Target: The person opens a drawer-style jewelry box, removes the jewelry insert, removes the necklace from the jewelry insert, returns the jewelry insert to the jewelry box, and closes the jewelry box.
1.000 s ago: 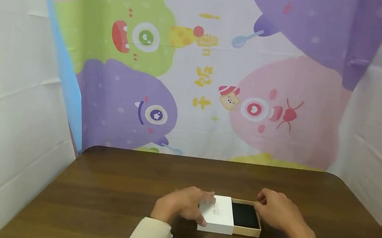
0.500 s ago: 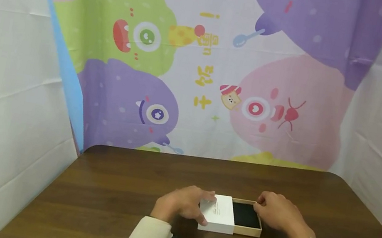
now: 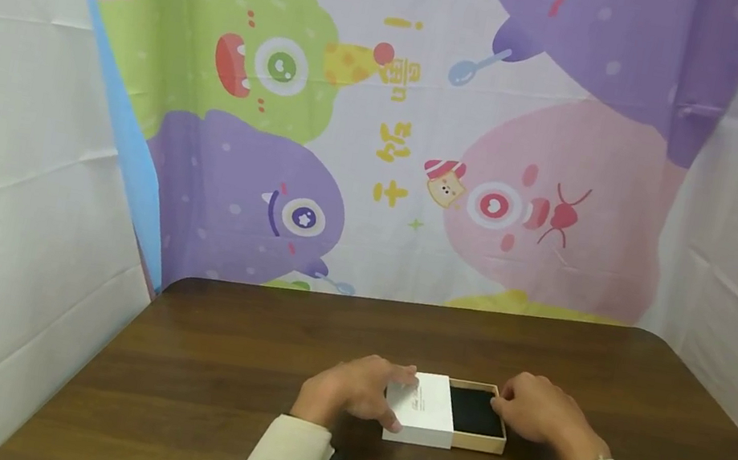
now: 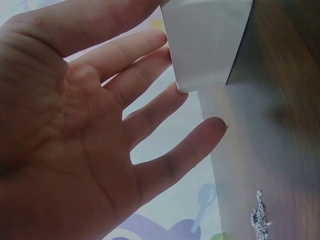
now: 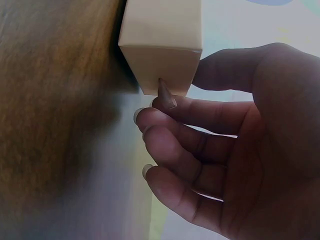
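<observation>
A small drawer-style gift box lies on the table, its white sleeve [image 3: 422, 406] printed with fine lettering. Its tan inner tray [image 3: 478, 442] sticks out to the right, with a black pad [image 3: 476, 412] inside. My left hand [image 3: 352, 392] holds the sleeve at its left end, thumb on the near side and fingers at the far side. At the tray's right end is my right hand [image 3: 544, 410], pinching it with thumb and index finger. A small brown pull tab [image 5: 167, 95] pokes from the tray's end in the right wrist view, beside the curled fingers.
A silvery chain [image 4: 259, 217] lies on the table in the left wrist view. The dark brown wooden table [image 3: 231, 353] meets a cartoon-printed curtain [image 3: 395, 251] at the back. Pale walls flank both sides.
Both hands and the half-drawn box stay almost as they were. Only the head view has shifted slightly.
</observation>
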A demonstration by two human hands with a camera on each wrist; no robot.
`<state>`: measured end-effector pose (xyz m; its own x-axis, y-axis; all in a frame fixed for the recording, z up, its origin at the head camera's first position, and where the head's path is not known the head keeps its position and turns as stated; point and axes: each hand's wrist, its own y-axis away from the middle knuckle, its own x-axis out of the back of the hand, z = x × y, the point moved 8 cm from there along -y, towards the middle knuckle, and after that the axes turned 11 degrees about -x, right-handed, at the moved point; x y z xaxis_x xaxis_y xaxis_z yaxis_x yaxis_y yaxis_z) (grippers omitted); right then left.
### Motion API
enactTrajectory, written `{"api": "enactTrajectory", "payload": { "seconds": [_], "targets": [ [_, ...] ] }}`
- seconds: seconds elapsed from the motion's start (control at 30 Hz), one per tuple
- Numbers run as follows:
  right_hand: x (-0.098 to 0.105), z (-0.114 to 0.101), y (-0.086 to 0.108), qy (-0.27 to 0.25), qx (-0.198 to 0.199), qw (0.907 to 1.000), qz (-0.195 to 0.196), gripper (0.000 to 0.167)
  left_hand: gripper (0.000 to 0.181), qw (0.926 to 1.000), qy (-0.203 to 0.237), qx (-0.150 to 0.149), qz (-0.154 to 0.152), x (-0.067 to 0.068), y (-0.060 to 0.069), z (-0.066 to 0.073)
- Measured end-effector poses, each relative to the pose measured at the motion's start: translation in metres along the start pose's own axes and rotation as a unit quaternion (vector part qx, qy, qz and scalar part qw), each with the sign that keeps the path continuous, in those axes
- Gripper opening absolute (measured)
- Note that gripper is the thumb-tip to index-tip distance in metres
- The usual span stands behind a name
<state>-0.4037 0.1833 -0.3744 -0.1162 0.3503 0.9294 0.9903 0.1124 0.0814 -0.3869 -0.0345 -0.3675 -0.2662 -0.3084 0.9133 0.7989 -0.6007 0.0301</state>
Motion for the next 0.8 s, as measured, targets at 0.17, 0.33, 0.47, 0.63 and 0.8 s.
{"api": "enactTrajectory", "payload": {
  "seconds": [0.17,0.33,0.47,0.63,0.8],
  "targets": [
    [-0.0014,-0.0001,0.0004,0.001,0.0,1.0,-0.002,0.031,0.067,1.0,-0.002,-0.002,0.0,0.0017,0.0001,0.0016],
    [-0.0034,0.0006,-0.0008,-0.006,-0.004,1.0,-0.007,0.031,0.067,1.0,-0.003,-0.003,-0.001,0.0025,-0.0008,0.0015],
    [-0.0029,-0.0006,-0.0014,-0.006,0.006,1.0,0.002,0.032,0.067,1.0,-0.003,-0.001,-0.002,0.0024,-0.0005,0.0009],
    [-0.0033,-0.0015,-0.0011,0.001,0.013,0.9999,0.009,0.033,0.066,1.0,0.001,0.002,-0.003,0.001,-0.0002,-0.0002],
    [-0.005,-0.0005,-0.0015,0.001,0.007,1.0,0.005,0.031,0.066,1.0,0.0,0.002,-0.005,-0.0001,-0.0005,-0.0007]
  ]
}}
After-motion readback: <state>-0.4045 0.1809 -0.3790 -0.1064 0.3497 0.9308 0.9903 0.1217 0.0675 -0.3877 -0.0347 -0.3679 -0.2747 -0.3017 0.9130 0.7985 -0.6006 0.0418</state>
